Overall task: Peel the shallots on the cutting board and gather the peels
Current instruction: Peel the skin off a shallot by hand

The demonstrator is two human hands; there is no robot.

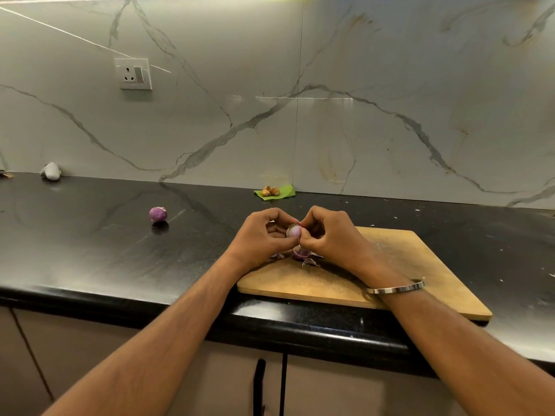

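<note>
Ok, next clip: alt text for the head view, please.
Two bare hands, left hand and right hand, hold a small shallot between their fingers above a wooden cutting board, with purple peels lying beneath. Another shallot sits to the left on the black counter.

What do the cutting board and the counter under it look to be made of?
Cutting board: looks like wood or bamboo, matte tan with worn, darkened patches. Counter: seems polished dark stone, perhaps granite; it mirrors the wall's veining and the loose shallot.
</note>
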